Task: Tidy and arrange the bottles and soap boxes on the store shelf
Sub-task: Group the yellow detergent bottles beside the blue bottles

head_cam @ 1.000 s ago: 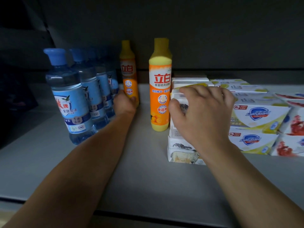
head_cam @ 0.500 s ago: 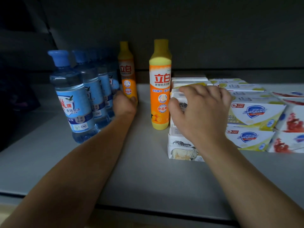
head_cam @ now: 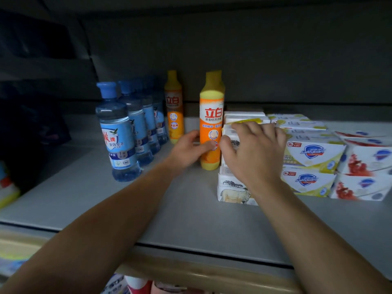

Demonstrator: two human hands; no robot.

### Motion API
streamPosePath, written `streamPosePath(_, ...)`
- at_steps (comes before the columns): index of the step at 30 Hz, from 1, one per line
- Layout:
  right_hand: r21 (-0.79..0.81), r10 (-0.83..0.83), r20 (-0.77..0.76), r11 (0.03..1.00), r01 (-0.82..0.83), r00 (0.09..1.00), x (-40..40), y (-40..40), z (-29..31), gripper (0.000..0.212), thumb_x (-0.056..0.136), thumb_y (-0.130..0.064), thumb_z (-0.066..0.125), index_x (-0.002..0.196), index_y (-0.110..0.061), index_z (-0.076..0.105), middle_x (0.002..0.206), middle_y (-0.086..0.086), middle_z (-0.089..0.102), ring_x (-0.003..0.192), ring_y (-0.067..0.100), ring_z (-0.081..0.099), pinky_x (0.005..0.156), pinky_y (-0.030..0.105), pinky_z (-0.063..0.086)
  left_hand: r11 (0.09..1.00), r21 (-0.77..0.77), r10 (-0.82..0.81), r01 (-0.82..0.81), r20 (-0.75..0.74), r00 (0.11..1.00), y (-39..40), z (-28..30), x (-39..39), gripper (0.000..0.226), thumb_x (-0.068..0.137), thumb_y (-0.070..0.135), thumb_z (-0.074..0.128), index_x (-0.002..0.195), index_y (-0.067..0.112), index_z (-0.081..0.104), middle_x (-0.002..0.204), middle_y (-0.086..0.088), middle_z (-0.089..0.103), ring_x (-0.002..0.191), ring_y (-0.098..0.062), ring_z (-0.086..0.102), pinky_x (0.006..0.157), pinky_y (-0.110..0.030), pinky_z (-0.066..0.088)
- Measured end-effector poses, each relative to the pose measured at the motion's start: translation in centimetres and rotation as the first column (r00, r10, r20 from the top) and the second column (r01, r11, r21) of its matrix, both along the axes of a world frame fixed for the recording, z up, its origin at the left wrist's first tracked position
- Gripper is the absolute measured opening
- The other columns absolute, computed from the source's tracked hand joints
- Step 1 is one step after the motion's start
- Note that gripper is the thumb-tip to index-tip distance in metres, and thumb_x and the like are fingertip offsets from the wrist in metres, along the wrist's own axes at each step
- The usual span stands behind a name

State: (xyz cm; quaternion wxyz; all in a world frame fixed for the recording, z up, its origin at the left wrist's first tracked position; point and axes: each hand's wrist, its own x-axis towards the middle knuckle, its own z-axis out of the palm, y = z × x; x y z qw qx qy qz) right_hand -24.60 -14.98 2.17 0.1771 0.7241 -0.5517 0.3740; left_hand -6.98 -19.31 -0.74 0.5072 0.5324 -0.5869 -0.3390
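Note:
On the grey shelf (head_cam: 89,200) a row of several clear bottles with blue caps (head_cam: 117,132) stands at the left. Two orange detergent bottles stand upright: one at the back (head_cam: 174,107), one nearer (head_cam: 212,111). My left hand (head_cam: 188,149) grips the lower part of the nearer orange bottle, thumb across its front. My right hand (head_cam: 252,153) rests curled over the top of a stack of white soap boxes (head_cam: 231,189) beside that bottle. Stacked Safeguard soap boxes with yellow trim (head_cam: 311,153) and with red trim (head_cam: 364,164) stand to the right.
The shelf's front edge (head_cam: 191,251) runs below my forearms. More goods show on the lower shelf (head_cam: 135,285) and at the far left (head_cam: 6,187). The dark back wall (head_cam: 254,60) closes off the shelf behind.
My left hand let go of the back orange bottle and moved right, taking hold of the nearer one. My right hand stayed on the white soap boxes.

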Motion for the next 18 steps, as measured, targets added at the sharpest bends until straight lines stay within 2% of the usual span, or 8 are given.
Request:
streamPosePath(2,0.009,-0.006,-0.020,1.000,0.006,1.000,0.0,0.0,0.0,0.061,0.090,-0.056,0.023,0.122,-0.023,0.064,0.116,0.001,0.067,0.114,0.027,0.051,0.107,0.046,0.028,1.000,-0.005,0.016,-0.016,0.120,0.993,0.2,-0.7,-0.5,0.061,0.085,0.034,0.071,0.139,0.019,0.047,0.134,0.002,0.059,0.116,-0.012,0.057,0.099,-0.034,0.048)
streamPosePath(4,0.011,-0.011,-0.030,1.000,0.012,0.999,-0.1,-0.1,0.0,0.062,0.090,-0.056,0.022,0.123,-0.023,0.064,0.117,0.001,0.066,0.115,0.027,0.051,0.107,0.046,0.029,0.998,-0.024,0.058,-0.055,0.169,0.984,0.6,-0.8,-0.8,0.062,0.086,0.033,0.070,0.140,0.019,0.044,0.135,0.003,0.057,0.115,-0.012,0.056,0.092,-0.027,0.046)
streamPosePath(8,0.029,-0.013,-0.061,0.999,0.015,0.998,-0.2,0.1,0.2,0.058,0.092,-0.054,0.025,0.124,-0.024,0.062,0.120,0.000,0.065,0.115,0.025,0.051,0.107,0.046,0.028,0.998,0.007,0.060,-0.063,0.200,0.978,2.9,-0.6,-0.4,0.065,0.085,0.037,0.069,0.142,0.022,0.041,0.138,0.003,0.054,0.123,-0.016,0.054,0.102,-0.038,0.046)
streamPosePath(12,0.131,-0.002,-0.121,0.991,0.018,0.993,-0.3,0.3,0.9,0.053,0.094,-0.054,0.028,0.131,-0.028,0.056,0.129,-0.003,0.060,0.122,0.024,0.046,0.107,0.045,0.025,1.000,0.018,0.009,-0.012,0.162,0.987,7.2,-0.2,0.5,0.064,0.084,0.031,0.071,0.141,0.019,0.044,0.137,0.000,0.057,0.122,-0.020,0.056,0.104,-0.046,0.046)
streamPosePath(16,0.346,0.032,-0.175,0.938,0.031,0.984,-0.5,0.6,3.4,0.056,0.094,-0.058,0.033,0.140,-0.030,0.047,0.145,-0.002,0.048,0.137,0.025,0.035,0.116,0.050,0.015,0.997,0.048,-0.068,0.063,0.102,0.992,12.2,1.2,1.1,0.058,0.081,0.028,0.073,0.134,0.018,0.051,0.129,-0.001,0.063,0.113,-0.015,0.061,0.099,-0.040,0.050)
streamPosePath(18,0.294,0.055,-0.123,0.956,-0.016,0.991,0.3,1.6,4.7,0.055,0.094,-0.060,0.034,0.135,-0.028,0.052,0.141,0.000,0.052,0.135,0.025,0.039,0.115,0.051,0.017,0.994,0.042,-0.101,0.099,0.049,0.994,14.6,2.0,0.9,0.052,0.083,0.027,0.072,0.130,0.014,0.055,0.122,-0.001,0.067,0.109,-0.015,0.065,0.096,-0.039,0.053)
